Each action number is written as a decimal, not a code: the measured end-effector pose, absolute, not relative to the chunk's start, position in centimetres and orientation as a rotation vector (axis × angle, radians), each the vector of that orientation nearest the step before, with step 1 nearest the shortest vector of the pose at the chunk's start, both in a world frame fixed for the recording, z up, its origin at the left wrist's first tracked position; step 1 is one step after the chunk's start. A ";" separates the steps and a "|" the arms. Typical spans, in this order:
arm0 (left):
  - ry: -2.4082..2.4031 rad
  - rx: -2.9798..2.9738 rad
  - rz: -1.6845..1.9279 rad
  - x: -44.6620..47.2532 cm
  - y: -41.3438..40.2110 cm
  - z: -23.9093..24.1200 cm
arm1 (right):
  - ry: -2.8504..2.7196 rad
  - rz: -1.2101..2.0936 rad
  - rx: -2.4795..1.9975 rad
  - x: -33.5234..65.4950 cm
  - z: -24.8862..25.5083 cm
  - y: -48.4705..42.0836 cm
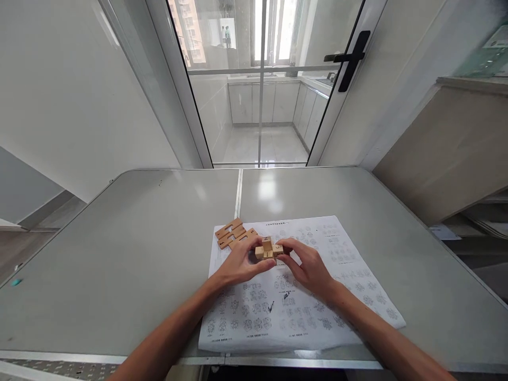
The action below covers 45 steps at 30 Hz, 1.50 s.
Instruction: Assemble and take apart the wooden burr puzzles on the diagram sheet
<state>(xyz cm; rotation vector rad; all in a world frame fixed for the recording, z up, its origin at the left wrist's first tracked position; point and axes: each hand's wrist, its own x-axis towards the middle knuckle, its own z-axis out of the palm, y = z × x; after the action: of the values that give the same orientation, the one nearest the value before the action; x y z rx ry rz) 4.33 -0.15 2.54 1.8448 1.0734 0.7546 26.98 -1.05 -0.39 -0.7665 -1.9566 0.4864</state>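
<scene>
Several light wooden puzzle pieces with dark markings are fitted together between my hands, above a printed sheet. My left hand grips the left side of this cluster, thumb in front and fingers behind. From the right, my right hand pinches the block at the cluster's right end between thumb and fingertips. Just behind my left hand lie darker, flat wooden pieces with slots and markings, partly over the sheet's upper left corner. My left fingers hide part of the cluster.
The sheet, covered in small diagrams, lies on a grey table with a metal seam. A small teal object sits at the table's left edge. Beyond the far edge stands a glass door with a black handle; shelving flanks the right side.
</scene>
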 end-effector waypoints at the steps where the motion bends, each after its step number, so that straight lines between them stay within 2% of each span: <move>1: 1.072 1.840 0.753 4.3 -0.1 2.6 | -1.957 0.486 -0.767 27.0 -0.4 -1.1; 29: 0.824 1.561 0.715 4.0 0.2 2.7 | -1.949 0.481 -0.711 26.8 0.3 -0.8; 45: 0.914 1.646 0.679 4.3 -0.2 1.9 | -2.039 0.566 -0.767 27.1 -0.6 -1.0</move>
<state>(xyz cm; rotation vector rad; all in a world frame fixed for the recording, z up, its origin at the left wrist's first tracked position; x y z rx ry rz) 4.30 -0.20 1.88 1.6462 0.9142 0.6794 27.09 -0.99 -0.60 -0.7672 -2.0387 0.5664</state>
